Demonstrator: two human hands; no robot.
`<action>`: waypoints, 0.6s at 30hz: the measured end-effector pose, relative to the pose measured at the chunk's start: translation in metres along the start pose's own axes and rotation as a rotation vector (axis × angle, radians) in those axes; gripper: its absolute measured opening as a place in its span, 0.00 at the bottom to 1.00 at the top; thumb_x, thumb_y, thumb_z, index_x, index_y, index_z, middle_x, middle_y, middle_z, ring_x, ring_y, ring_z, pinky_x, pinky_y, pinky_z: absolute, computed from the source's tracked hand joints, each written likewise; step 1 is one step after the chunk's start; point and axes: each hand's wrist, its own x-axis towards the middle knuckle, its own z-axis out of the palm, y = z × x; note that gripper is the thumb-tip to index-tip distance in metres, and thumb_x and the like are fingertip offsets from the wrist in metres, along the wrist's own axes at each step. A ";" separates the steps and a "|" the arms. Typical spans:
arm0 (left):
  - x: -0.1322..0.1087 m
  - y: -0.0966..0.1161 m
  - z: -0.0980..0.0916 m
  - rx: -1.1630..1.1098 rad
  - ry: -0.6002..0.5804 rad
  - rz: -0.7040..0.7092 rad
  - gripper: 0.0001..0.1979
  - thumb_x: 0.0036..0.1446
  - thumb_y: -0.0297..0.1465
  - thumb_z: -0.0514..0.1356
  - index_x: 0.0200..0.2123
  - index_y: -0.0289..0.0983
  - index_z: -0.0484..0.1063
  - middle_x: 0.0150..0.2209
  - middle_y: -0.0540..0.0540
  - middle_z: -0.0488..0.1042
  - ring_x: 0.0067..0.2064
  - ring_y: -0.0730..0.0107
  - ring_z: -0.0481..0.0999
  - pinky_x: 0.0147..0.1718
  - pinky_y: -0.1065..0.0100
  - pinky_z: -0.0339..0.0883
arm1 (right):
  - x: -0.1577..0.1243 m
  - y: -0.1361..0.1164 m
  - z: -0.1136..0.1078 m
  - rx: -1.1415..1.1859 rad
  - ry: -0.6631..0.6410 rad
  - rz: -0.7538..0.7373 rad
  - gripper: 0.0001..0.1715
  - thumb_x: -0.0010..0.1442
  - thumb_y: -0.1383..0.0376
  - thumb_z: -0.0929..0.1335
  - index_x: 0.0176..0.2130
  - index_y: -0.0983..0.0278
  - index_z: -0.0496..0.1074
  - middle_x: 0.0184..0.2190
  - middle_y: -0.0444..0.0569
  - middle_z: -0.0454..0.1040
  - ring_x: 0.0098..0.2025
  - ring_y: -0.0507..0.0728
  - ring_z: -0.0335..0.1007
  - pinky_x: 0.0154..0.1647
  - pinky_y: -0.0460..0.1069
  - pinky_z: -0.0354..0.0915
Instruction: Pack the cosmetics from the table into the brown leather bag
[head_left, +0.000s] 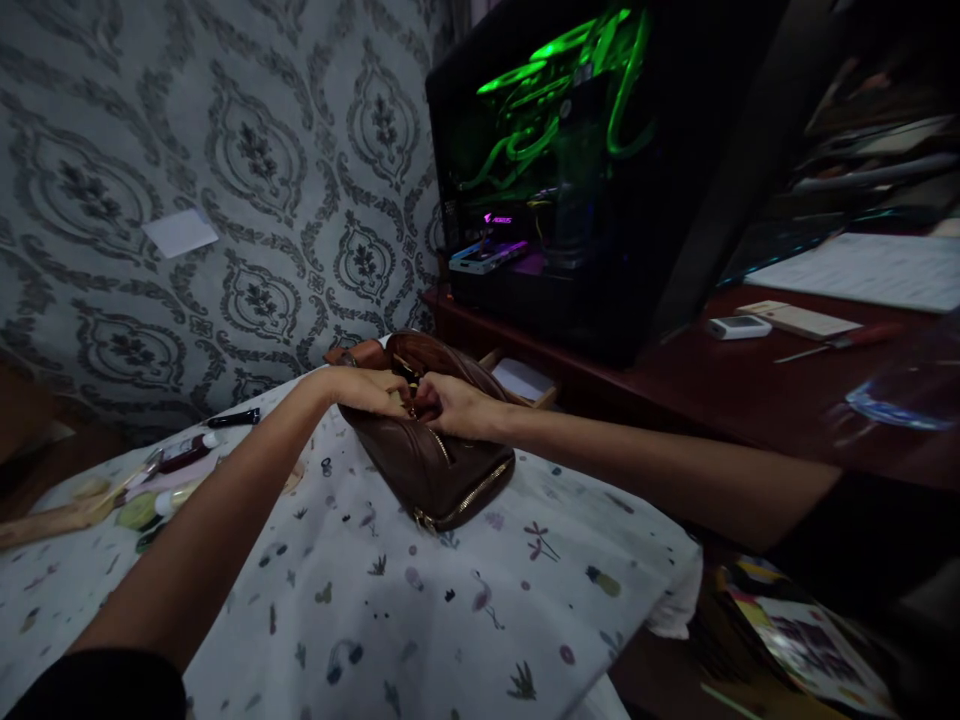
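A brown leather handbag (405, 465) with gold zippers lies on the cloth-covered surface, its top partly open. My left hand (371, 390) bends over the near rim of the opening, fingers curled and closed at the zipper edge. Facing it from the other side, my right hand (457, 405) has its thumb and fingers pinched together at the same spot. The fingertips of both hands nearly meet there. Whether they grip the zipper pull or just the bag's edge is too dark to make out. The inside of the bag is mostly hidden.
Patterned white cloth (420, 620) covers the surface. Bottles and brushes (180, 450) lie at left. A dark computer case (555, 200) with green lights stands behind on a red desk (690, 390), which holds a screwdriver (847, 342). An open drawer (525, 380) sits behind the bag.
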 end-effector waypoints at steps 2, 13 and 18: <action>0.002 0.000 0.006 -0.045 0.011 -0.017 0.21 0.50 0.46 0.61 0.41 0.36 0.73 0.41 0.47 0.77 0.43 0.63 0.73 0.40 0.70 0.64 | 0.002 0.002 0.001 0.000 0.000 -0.014 0.17 0.48 0.70 0.73 0.35 0.64 0.63 0.31 0.41 0.70 0.33 0.50 0.66 0.33 0.44 0.62; 0.003 -0.003 0.033 -0.045 0.192 0.011 0.23 0.45 0.38 0.65 0.44 0.37 0.66 0.42 0.45 0.71 0.45 0.59 0.71 0.42 0.65 0.65 | 0.002 -0.005 -0.007 0.036 -0.222 0.100 0.15 0.46 0.69 0.74 0.36 0.64 0.73 0.27 0.42 0.76 0.30 0.52 0.72 0.31 0.43 0.66; -0.005 0.003 0.033 0.013 0.233 0.047 0.24 0.47 0.39 0.65 0.46 0.40 0.63 0.43 0.45 0.71 0.44 0.57 0.72 0.41 0.64 0.65 | -0.003 -0.023 -0.011 0.216 -0.240 0.381 0.04 0.51 0.71 0.69 0.29 0.63 0.70 0.20 0.41 0.72 0.23 0.52 0.69 0.28 0.46 0.67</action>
